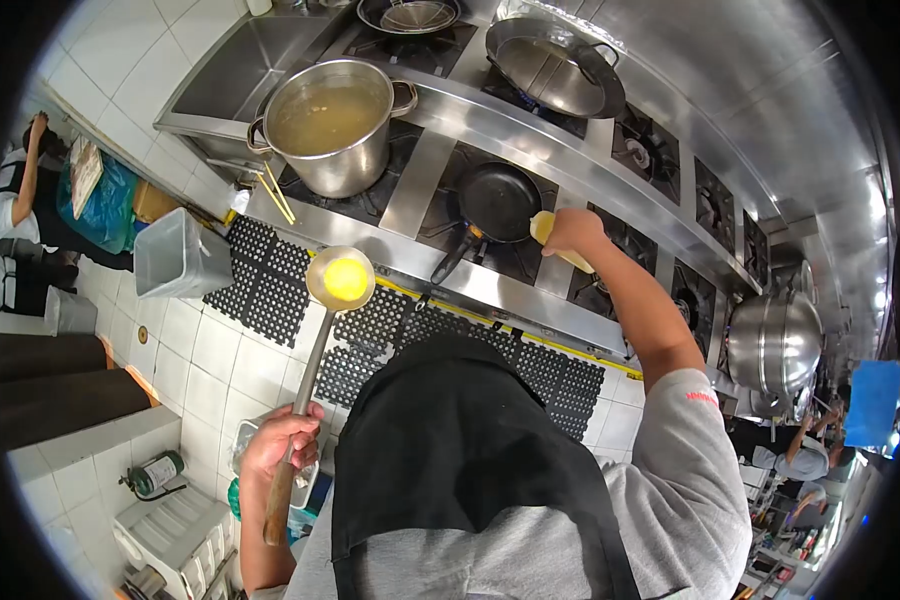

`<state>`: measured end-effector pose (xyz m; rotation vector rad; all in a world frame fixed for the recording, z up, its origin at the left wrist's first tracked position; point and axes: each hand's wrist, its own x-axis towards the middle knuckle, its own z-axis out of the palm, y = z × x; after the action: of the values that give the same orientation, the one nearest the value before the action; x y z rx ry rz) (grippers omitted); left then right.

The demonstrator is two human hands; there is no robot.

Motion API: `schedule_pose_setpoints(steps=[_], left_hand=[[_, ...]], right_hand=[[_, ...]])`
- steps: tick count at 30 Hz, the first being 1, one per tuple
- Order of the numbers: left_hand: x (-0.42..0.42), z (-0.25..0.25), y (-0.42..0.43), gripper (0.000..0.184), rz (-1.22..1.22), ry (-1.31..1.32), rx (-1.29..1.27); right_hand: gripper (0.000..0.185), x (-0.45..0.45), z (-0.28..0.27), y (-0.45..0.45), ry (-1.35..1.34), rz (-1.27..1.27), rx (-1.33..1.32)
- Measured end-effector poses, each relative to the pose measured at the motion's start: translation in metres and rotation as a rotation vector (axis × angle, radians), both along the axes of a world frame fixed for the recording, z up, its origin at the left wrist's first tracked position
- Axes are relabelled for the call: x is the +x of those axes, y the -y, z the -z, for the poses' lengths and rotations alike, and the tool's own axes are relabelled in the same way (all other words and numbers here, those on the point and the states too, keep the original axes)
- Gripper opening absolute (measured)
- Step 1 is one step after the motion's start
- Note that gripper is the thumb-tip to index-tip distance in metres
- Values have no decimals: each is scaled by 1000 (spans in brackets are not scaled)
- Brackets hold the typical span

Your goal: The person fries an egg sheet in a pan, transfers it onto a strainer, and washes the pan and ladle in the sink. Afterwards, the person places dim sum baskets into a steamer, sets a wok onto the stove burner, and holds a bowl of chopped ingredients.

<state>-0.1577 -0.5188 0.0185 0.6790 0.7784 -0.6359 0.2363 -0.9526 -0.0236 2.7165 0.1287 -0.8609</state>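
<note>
My left hand (282, 443) is closed around the handle of a long metal ladle (317, 360). Bright yellow liquid, like beaten egg, (346, 280) lies in the ladle's bowl, held level over the floor in front of the stove. In my right hand (576, 234) is a squeeze bottle (542, 227) with pale yellow contents, tilted toward the black frying pan (500, 200). The pan sits on a front burner with its handle pointing at me, and its inside looks dark and bare. The bottle's tip is near the pan's right rim; I cannot tell if anything flows from it.
A large steel pot (338, 168) of cloudy liquid stands left of the pan, with chopsticks (276, 193) beside it. A wok (540, 75) sits on the back burners. A grey bin (178, 255) and black rubber mats (255, 275) are on the floor. Other people work at both sides.
</note>
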Motion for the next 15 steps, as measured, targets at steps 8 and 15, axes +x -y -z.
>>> schedule_pose_setpoints(steps=[8, 15], left_hand=[[10, -13, -2, 13, 18, 5, 53], [15, -15, -9, 15, 84, 10, 82]], right_hand=[[53, 1, 0, -38, 98, -133, 6], [48, 1, 4, -15, 59, -186, -125]])
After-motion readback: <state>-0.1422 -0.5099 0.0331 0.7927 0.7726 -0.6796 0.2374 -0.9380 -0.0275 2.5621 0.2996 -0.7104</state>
